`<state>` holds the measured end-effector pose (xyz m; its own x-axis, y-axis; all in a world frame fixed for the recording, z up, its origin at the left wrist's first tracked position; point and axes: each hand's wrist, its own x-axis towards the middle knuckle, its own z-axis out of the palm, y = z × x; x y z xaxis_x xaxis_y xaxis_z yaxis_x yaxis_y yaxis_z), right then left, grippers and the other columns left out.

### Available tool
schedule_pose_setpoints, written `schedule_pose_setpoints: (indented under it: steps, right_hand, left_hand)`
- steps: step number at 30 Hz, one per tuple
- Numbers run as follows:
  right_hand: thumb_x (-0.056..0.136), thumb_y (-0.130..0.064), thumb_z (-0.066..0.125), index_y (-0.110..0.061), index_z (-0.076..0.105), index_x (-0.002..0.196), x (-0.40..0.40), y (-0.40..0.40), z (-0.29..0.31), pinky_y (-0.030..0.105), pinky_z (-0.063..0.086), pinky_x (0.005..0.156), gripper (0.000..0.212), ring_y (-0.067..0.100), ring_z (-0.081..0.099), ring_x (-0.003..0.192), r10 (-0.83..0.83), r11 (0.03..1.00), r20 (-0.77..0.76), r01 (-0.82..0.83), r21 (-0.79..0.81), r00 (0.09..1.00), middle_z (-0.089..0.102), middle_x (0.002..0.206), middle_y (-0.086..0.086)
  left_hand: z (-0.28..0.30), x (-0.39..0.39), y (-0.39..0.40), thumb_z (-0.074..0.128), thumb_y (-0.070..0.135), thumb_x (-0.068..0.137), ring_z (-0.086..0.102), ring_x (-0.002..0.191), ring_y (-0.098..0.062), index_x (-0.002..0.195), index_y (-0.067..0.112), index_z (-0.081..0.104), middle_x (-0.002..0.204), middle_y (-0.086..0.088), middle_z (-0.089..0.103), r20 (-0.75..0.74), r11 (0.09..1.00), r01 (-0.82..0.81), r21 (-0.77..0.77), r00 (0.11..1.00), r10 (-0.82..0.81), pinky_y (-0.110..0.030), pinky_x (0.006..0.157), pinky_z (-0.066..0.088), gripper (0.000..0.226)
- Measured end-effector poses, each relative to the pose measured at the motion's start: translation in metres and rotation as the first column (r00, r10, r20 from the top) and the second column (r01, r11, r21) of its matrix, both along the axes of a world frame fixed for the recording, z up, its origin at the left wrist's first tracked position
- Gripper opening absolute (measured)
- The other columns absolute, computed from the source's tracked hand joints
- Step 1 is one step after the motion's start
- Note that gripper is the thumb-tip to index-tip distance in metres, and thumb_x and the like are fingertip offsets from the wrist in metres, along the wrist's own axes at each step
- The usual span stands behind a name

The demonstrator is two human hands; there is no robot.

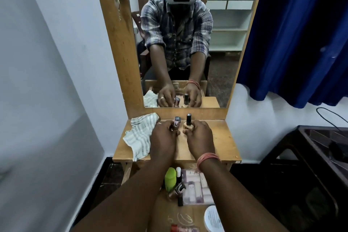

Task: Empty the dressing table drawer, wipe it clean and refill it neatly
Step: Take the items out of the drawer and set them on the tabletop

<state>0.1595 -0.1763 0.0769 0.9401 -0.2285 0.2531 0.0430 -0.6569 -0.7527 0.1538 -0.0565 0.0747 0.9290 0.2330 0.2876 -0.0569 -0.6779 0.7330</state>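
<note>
Nearest the person, below both forearms, the open drawer (188, 218) held most of its load: a green bottle (170, 179), a flat box (195, 188), a white round lid (213, 217) and some small dark tubes, so the emptying looked only just begun. Beyond the drawer, on the wooden table top (222, 143), the left hand (163, 137) curled round a small bottle with a silver cap (176, 123), and the right hand (200, 137) curled round a pale bottle with a black cap (188, 123). Both grips were narrow and low on the bodies, the caps standing free above the fingers, and the bottles stood upright, just beside each other between the two hands. That hold probably served to set them down steadily without tipping. Whether their bases touched the wood could not be told. Left of the left grip a striped cloth (141, 137) lay crumpled, touching that hand, likely kept close for wiping. Farther off, the mirror (226, 43) repeated hands and bottles.
</note>
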Motion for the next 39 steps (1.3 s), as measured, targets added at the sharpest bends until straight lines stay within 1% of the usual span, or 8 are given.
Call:
schedule_pose_setpoints:
  steps: [9, 14, 19, 21, 25, 29, 35, 39]
  right_hand:
    - [0.082, -0.015, 0.075, -0.014, 0.067, 0.095, 0.003, -0.002, -0.001, 0.025, 0.042, 0.069, 0.015, 0.023, 0.064, 0.088, -0.037, 0.999, 0.083, 0.038, -0.022, 0.996, 0.069, 0.093, 0.004]
    - [0.079, -0.024, 0.080, -0.015, 0.059, 0.110, -0.019, -0.001, 0.001, 0.025, 0.045, 0.076, 0.039, 0.020, 0.062, 0.093, -0.047, 0.989, 0.029, 0.043, 0.143, 0.998, 0.061, 0.107, 0.003]
    - [0.092, -0.021, 0.065, -0.024, 0.054, 0.093, -0.108, 0.019, -0.003, 0.012, 0.039, 0.065, 0.012, 0.002, 0.052, 0.083, 0.071, 0.994, 0.159, -0.084, 0.076, 0.985, 0.053, 0.095, -0.009]
    - [0.091, -0.021, 0.063, -0.024, 0.056, 0.084, -0.128, 0.023, -0.017, 0.019, 0.042, 0.061, 0.010, 0.002, 0.054, 0.075, 0.172, 0.985, 0.116, -0.167, -0.049, 0.978, 0.057, 0.082, -0.009]
    - [0.086, -0.034, 0.063, -0.023, 0.065, 0.096, -0.122, 0.031, -0.043, 0.033, 0.049, 0.078, 0.014, 0.018, 0.058, 0.097, 0.172, 0.956, -0.064, -0.182, -0.230, 0.983, 0.063, 0.098, -0.002]
    - [0.078, -0.030, 0.062, -0.023, 0.068, 0.101, -0.119, 0.041, -0.049, 0.033, 0.049, 0.078, 0.025, 0.025, 0.061, 0.100, 0.185, 0.950, -0.168, -0.220, -0.221, 0.968, 0.065, 0.103, 0.003]
    - [0.073, -0.029, 0.068, -0.024, 0.058, 0.068, -0.131, 0.029, -0.031, 0.029, 0.038, 0.060, 0.012, 0.017, 0.058, 0.075, 0.219, 0.975, -0.106, -0.220, 0.000, 0.970, 0.060, 0.076, -0.001]
    - [0.082, -0.033, 0.077, -0.023, 0.063, 0.088, -0.137, 0.010, 0.013, 0.027, 0.051, 0.065, 0.018, 0.007, 0.064, 0.077, 0.139, 0.928, 0.012, -0.134, 0.347, 0.990, 0.067, 0.084, -0.006]
  left_hand:
    - [0.004, 0.007, -0.002, 0.068, 0.023, 0.094, 0.070, 0.084, -0.026, 0.092, 0.012, 0.079, 0.091, -0.008, 0.074, -0.005, 0.998, -0.057, 0.006, 0.998, 0.057, -0.030, 0.065, 0.042, 0.016]
    - [0.009, -0.005, 0.003, 0.073, 0.018, 0.090, 0.056, 0.071, -0.019, 0.069, 0.016, 0.061, 0.075, -0.004, 0.063, -0.049, 0.997, -0.045, -0.059, 0.998, 0.043, -0.029, 0.062, 0.031, 0.024]
    - [0.016, -0.026, 0.017, 0.064, 0.013, 0.095, 0.068, 0.104, -0.032, 0.098, 0.007, 0.072, 0.105, -0.018, 0.074, -0.136, 0.990, 0.046, -0.133, 0.989, -0.064, -0.035, 0.083, 0.048, 0.010]
    - [0.020, -0.049, 0.024, 0.060, 0.008, 0.097, 0.066, 0.111, -0.026, 0.117, 0.013, 0.074, 0.117, -0.014, 0.072, -0.097, 0.992, 0.109, -0.060, 0.989, -0.115, -0.029, 0.090, 0.046, 0.025]
    - [0.026, -0.086, 0.043, 0.066, 0.011, 0.094, 0.065, 0.109, -0.021, 0.128, 0.020, 0.074, 0.119, -0.004, 0.071, 0.074, 0.961, 0.136, 0.242, 0.985, -0.158, -0.034, 0.093, 0.052, 0.036]
    - [0.030, -0.092, 0.046, 0.067, 0.019, 0.093, 0.060, 0.121, -0.028, 0.129, 0.022, 0.073, 0.130, -0.008, 0.067, -0.132, 0.906, 0.169, 0.388, 0.983, -0.127, -0.037, 0.100, 0.050, 0.037]
    - [0.024, -0.108, 0.042, 0.061, 0.009, 0.095, 0.066, 0.112, -0.016, 0.118, 0.020, 0.077, 0.121, 0.000, 0.072, -0.141, 0.977, 0.116, 0.178, 0.986, -0.092, -0.023, 0.088, 0.047, 0.030]
    - [-0.004, -0.120, 0.049, 0.063, 0.009, 0.083, 0.072, 0.069, -0.018, 0.078, 0.019, 0.075, 0.073, 0.000, 0.075, -0.249, 0.996, 0.074, 0.050, 0.967, -0.060, -0.039, 0.068, 0.060, 0.016]
